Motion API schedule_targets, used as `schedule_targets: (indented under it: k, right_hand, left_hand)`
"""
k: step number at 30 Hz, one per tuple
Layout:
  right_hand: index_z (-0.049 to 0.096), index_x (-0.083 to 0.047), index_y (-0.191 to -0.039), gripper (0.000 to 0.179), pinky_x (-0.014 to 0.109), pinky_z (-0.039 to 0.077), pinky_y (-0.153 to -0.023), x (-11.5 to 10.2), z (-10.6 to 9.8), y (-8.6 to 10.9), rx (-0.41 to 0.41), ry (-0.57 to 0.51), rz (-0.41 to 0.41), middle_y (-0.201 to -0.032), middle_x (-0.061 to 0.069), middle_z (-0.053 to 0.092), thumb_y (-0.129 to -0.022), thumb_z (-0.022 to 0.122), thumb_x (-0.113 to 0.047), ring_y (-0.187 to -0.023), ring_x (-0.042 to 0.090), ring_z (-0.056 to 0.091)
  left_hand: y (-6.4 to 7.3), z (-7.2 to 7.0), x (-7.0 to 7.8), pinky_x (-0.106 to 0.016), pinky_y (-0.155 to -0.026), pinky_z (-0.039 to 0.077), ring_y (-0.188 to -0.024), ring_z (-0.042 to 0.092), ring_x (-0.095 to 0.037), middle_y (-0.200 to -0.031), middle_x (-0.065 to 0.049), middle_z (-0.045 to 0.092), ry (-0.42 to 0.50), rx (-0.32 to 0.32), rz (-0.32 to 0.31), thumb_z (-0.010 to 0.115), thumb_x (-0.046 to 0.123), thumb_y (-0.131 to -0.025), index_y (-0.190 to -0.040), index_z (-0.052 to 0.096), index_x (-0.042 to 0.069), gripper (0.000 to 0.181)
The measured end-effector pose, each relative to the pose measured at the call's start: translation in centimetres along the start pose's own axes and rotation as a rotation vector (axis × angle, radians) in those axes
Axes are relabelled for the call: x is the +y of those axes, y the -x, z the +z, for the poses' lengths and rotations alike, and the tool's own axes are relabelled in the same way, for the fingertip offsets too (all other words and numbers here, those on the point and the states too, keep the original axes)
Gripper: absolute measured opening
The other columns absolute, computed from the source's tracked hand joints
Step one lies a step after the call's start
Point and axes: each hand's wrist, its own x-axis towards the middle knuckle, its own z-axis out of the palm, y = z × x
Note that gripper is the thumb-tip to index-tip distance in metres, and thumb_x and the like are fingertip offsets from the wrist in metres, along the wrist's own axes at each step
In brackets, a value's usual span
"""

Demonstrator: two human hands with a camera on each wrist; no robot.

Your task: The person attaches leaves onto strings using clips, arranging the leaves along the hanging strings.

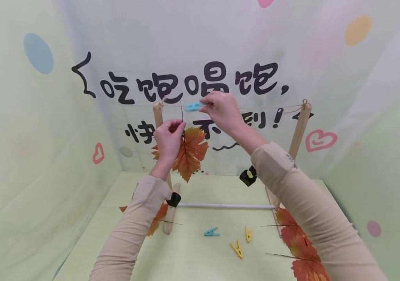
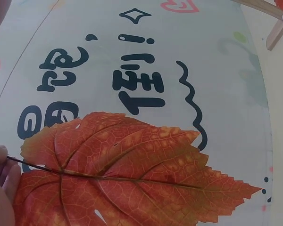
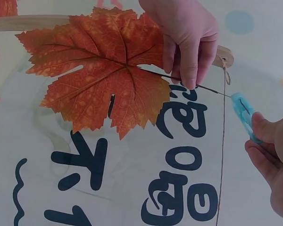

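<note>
Hanging tip-down below the left hand point(image 1: 169, 136), the leaf point(image 1: 190, 152) is a mottled orange-red, shading to yellower orange along parts of its edge. Its rim is jagged, its lobes end in points, and narrow gaps between some of them let the wall point(image 1: 172, 31) show through. Darker veins fan out from the base of the stem point(image 1: 181, 111), with finer ones netted between; the stem itself is thin, dark and nearly upright.

The left hand pinches that stem between thumb and fingers, just above the leaf. The right hand point(image 1: 221, 111) grips the blue clip point(image 1: 193, 106) by its handle end, its nose pointing toward the stem's upper end, beside the string point(image 3: 222, 150). Whether stem and string touch, I cannot tell.

The string runs between two wooden posts point(image 1: 300, 128). On the table point(image 1: 189, 257) lie a second blue clip point(image 1: 212, 232), two yellow clips point(image 1: 236, 249) and more leaves point(image 1: 308, 259), toward both sides.
</note>
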Motion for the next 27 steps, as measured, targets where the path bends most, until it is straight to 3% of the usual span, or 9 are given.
schedule_targets:
  k: [8,18,27]
  right_hand:
    - [0.069,0.002,-0.096,0.019,0.026,0.048,-0.072,-0.1,0.5,-1.1,-0.020,0.053,0.020,-0.090,0.011,0.068,-0.079,0.069,-0.007,-0.080,0.021,0.062]
    - [0.069,0.002,-0.098,0.019,0.024,0.049,-0.071,-0.5,1.1,-2.2,-0.101,0.071,0.052,-0.090,0.011,0.067,-0.082,0.066,-0.007,-0.081,0.019,0.062]
    - [0.069,0.000,-0.098,0.019,0.025,0.049,-0.074,-0.5,1.1,-2.8,-0.106,0.107,0.063,-0.092,0.010,0.068,-0.081,0.067,-0.008,-0.085,0.020,0.063]
  left_hand:
    - [0.0,0.0,0.1,-0.017,-0.063,0.049,-0.070,0.061,-0.017,-0.084,-0.012,0.068,0.008,0.001,0.005,0.069,0.012,-0.080,-0.088,0.070,-0.001,0.015]
    - [-0.1,-0.1,-0.1,-0.019,-0.064,0.050,-0.071,0.061,-0.020,-0.085,-0.014,0.068,0.017,0.005,0.016,0.069,0.013,-0.080,-0.088,0.069,-0.002,0.017]
    - [0.0,-0.2,-0.4,-0.022,-0.066,0.051,-0.073,0.062,-0.019,-0.087,-0.013,0.068,0.021,-0.007,-0.029,0.068,0.013,-0.081,-0.091,0.068,-0.003,0.018]
